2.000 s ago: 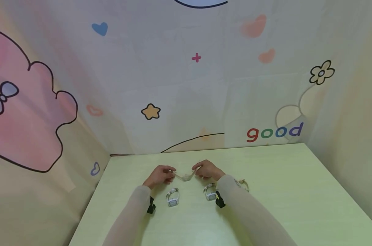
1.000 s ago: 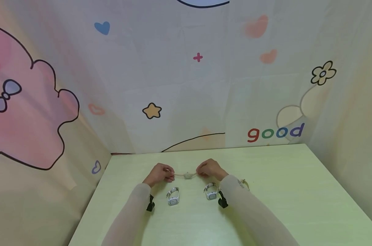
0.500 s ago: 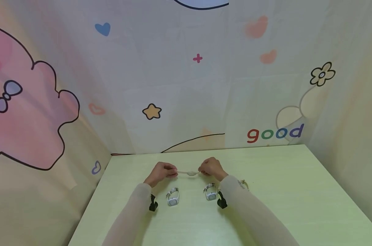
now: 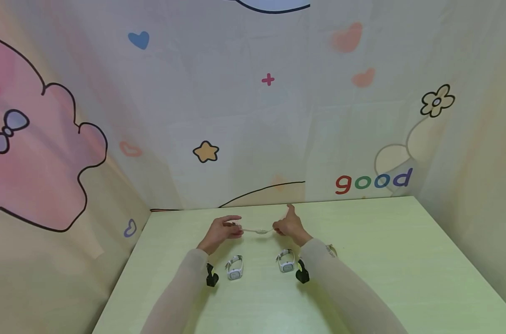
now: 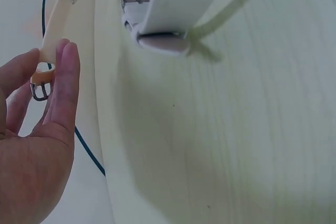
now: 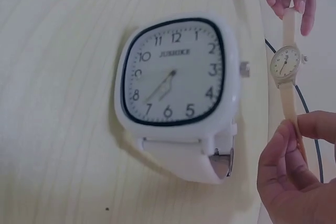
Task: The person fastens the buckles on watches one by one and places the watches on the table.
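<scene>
A round-faced wristwatch (image 4: 261, 231) with a cream strap is stretched nearly level between both hands above the table's far part. My left hand (image 4: 221, 232) pinches the strap end by the metal buckle (image 5: 39, 92), its index finger held out straight. The other strap end is pinched in my right hand (image 6: 294, 177), and one of that hand's fingers points up and away in the head view. The watch's dial (image 6: 286, 65) faces the right wrist camera. Nearer the body, a white watch (image 4: 235, 273) stands by the left forearm and a squarish white watch (image 6: 176, 72) by the right.
Another watch (image 4: 332, 250), yellowish, lies partly hidden behind the right sleeve (image 4: 332, 264). The pale green table (image 4: 403, 260) ends at a printed curtain (image 4: 253, 116) just beyond the hands. A black wrist mount (image 4: 211, 276) hangs under the left forearm.
The watch's strap sagged in a V two seconds ago and now runs nearly straight. Both hands have shifted slightly farther away. A finger of each hand has straightened.
</scene>
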A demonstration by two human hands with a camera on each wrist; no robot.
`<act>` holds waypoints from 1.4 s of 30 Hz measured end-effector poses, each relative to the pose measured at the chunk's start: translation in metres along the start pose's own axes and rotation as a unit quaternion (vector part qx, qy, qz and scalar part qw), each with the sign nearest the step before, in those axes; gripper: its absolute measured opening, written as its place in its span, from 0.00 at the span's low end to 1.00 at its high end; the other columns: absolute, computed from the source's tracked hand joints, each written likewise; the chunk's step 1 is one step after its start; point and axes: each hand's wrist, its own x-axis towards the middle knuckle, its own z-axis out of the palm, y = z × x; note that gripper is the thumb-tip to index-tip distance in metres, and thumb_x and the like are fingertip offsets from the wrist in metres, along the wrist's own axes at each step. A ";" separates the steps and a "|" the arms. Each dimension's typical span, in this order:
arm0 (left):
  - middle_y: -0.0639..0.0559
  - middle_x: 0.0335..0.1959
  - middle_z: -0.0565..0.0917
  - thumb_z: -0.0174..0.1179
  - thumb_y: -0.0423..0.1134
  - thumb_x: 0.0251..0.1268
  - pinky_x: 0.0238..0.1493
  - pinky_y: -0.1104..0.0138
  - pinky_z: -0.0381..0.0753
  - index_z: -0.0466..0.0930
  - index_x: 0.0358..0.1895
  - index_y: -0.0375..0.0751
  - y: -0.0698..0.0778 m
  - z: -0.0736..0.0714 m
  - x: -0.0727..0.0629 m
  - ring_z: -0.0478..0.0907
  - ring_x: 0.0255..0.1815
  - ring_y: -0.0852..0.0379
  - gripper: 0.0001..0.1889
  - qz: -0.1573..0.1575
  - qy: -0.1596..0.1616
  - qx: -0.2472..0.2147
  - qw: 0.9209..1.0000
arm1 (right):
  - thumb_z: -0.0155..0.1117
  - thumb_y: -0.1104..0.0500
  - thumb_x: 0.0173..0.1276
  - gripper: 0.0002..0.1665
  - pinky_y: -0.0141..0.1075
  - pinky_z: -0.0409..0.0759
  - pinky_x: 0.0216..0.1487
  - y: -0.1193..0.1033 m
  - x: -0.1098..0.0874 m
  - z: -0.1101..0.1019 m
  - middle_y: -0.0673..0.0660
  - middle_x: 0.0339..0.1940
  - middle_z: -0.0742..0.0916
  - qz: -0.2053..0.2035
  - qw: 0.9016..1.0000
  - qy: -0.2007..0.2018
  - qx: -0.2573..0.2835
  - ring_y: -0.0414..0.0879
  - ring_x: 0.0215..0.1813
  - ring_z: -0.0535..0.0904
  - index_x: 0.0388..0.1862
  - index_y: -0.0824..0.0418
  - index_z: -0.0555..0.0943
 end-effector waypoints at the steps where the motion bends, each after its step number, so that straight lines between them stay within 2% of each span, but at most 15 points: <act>1: 0.37 0.44 0.85 0.60 0.28 0.67 0.52 0.55 0.84 0.67 0.68 0.32 0.000 0.000 0.000 0.87 0.44 0.47 0.26 0.000 0.003 -0.004 1.000 | 0.66 0.67 0.59 0.58 0.33 0.83 0.31 -0.002 -0.001 -0.001 0.59 0.26 0.86 0.000 1.000 0.001 0.003 0.47 0.27 0.85 0.79 0.62 0.41; 3: 0.36 0.45 0.84 0.61 0.28 0.66 0.54 0.54 0.83 0.63 0.70 0.33 0.001 0.001 0.000 0.87 0.45 0.46 0.30 -0.005 0.010 -0.018 1.000 | 0.67 0.66 0.59 0.60 0.33 0.82 0.30 -0.003 -0.001 -0.002 0.58 0.26 0.86 0.003 1.000 0.007 0.003 0.46 0.25 0.84 0.79 0.64 0.39; 6: 0.36 0.47 0.83 0.61 0.29 0.66 0.56 0.53 0.82 0.60 0.70 0.29 0.002 0.002 0.000 0.87 0.47 0.45 0.31 -0.013 0.019 -0.028 0.999 | 0.69 0.64 0.59 0.60 0.33 0.83 0.32 -0.004 0.000 -0.003 0.57 0.26 0.87 0.011 1.000 0.018 0.010 0.43 0.25 0.83 0.78 0.66 0.40; 9: 0.35 0.48 0.84 0.61 0.30 0.67 0.57 0.54 0.81 0.64 0.66 0.25 0.004 0.002 -0.001 0.84 0.52 0.40 0.27 -0.016 0.021 -0.036 0.999 | 0.71 0.63 0.60 0.60 0.34 0.85 0.37 -0.003 0.002 -0.002 0.56 0.28 0.87 0.020 0.999 0.023 0.035 0.42 0.26 0.84 0.78 0.65 0.41; 12: 0.35 0.48 0.84 0.62 0.31 0.67 0.57 0.55 0.82 0.72 0.59 0.27 0.005 0.003 -0.002 0.81 0.55 0.36 0.20 -0.015 0.025 -0.038 0.999 | 0.71 0.62 0.62 0.57 0.35 0.86 0.42 -0.001 0.004 -0.002 0.54 0.28 0.87 0.026 0.998 0.018 0.062 0.42 0.29 0.85 0.77 0.67 0.43; 15: 0.32 0.50 0.83 0.62 0.31 0.66 0.56 0.57 0.82 0.75 0.56 0.30 0.006 0.004 -0.002 0.81 0.56 0.36 0.17 -0.013 0.029 -0.042 0.999 | 0.72 0.60 0.62 0.46 0.35 0.85 0.44 0.000 0.005 -0.004 0.53 0.29 0.88 0.032 0.997 0.012 0.071 0.46 0.35 0.86 0.70 0.71 0.56; 18: 0.27 0.54 0.80 0.61 0.29 0.66 0.56 0.57 0.83 0.74 0.56 0.32 0.006 0.004 -0.002 0.82 0.54 0.38 0.16 -0.005 0.031 -0.050 0.998 | 0.72 0.58 0.62 0.31 0.36 0.85 0.47 0.000 0.005 -0.007 0.54 0.33 0.89 0.039 0.995 0.003 0.088 0.48 0.40 0.87 0.58 0.69 0.68; 20: 0.26 0.55 0.79 0.61 0.29 0.66 0.55 0.57 0.83 0.73 0.56 0.32 0.006 0.005 -0.001 0.84 0.52 0.42 0.16 -0.001 0.033 -0.056 0.998 | 0.72 0.57 0.62 0.25 0.37 0.85 0.49 0.000 0.005 -0.008 0.55 0.36 0.89 0.042 0.993 -0.002 0.106 0.47 0.41 0.86 0.52 0.65 0.72; 25: 0.32 0.51 0.83 0.62 0.30 0.66 0.55 0.60 0.83 0.74 0.54 0.32 0.006 0.006 0.000 0.85 0.49 0.48 0.15 0.003 0.035 -0.065 0.997 | 0.71 0.56 0.64 0.20 0.40 0.83 0.55 -0.003 0.006 -0.010 0.57 0.41 0.89 0.043 0.988 0.004 0.151 0.42 0.39 0.85 0.47 0.63 0.74; 27: 0.34 0.51 0.83 0.63 0.31 0.66 0.56 0.60 0.83 0.74 0.53 0.32 0.007 0.006 -0.001 0.84 0.51 0.48 0.15 0.004 0.033 -0.068 0.997 | 0.69 0.55 0.66 0.17 0.40 0.83 0.53 -0.005 0.006 -0.010 0.56 0.40 0.89 0.037 0.987 0.010 0.157 0.41 0.38 0.85 0.47 0.64 0.78; 30: 0.35 0.53 0.82 0.63 0.33 0.66 0.59 0.60 0.81 0.75 0.54 0.33 0.011 0.006 -0.003 0.80 0.57 0.42 0.15 0.009 0.028 -0.074 0.997 | 0.64 0.53 0.70 0.14 0.39 0.84 0.49 -0.007 0.005 -0.010 0.53 0.37 0.89 0.030 0.987 0.012 0.160 0.40 0.37 0.84 0.48 0.62 0.82; 32: 0.39 0.52 0.83 0.63 0.34 0.66 0.60 0.60 0.80 0.74 0.55 0.33 0.013 0.006 -0.004 0.81 0.57 0.44 0.17 0.014 0.027 -0.080 0.996 | 0.62 0.53 0.72 0.15 0.35 0.84 0.43 -0.007 0.004 -0.010 0.51 0.35 0.88 0.023 0.986 0.013 0.162 0.39 0.35 0.84 0.49 0.62 0.82; 34: 0.37 0.53 0.82 0.63 0.34 0.66 0.60 0.60 0.80 0.74 0.55 0.33 0.015 0.008 -0.005 0.79 0.59 0.43 0.17 0.018 0.029 -0.091 0.995 | 0.60 0.53 0.74 0.17 0.33 0.84 0.41 -0.008 0.002 -0.010 0.50 0.34 0.87 0.018 0.986 0.013 0.166 0.38 0.35 0.83 0.52 0.62 0.81; 39: 0.38 0.54 0.84 0.65 0.34 0.64 0.61 0.60 0.79 0.72 0.57 0.31 0.018 0.013 -0.002 0.80 0.59 0.43 0.21 0.027 0.059 -0.124 0.990 | 0.54 0.55 0.77 0.18 0.29 0.82 0.36 -0.012 -0.001 -0.010 0.52 0.34 0.86 0.000 0.984 0.018 0.177 0.36 0.33 0.83 0.57 0.65 0.79; 42: 0.48 0.46 0.87 0.65 0.33 0.63 0.63 0.57 0.78 0.73 0.57 0.30 0.019 0.016 0.000 0.84 0.53 0.51 0.21 0.028 0.084 -0.152 0.984 | 0.53 0.56 0.78 0.18 0.29 0.82 0.36 -0.014 -0.004 -0.010 0.52 0.34 0.86 -0.006 0.983 0.022 0.183 0.36 0.33 0.83 0.57 0.66 0.80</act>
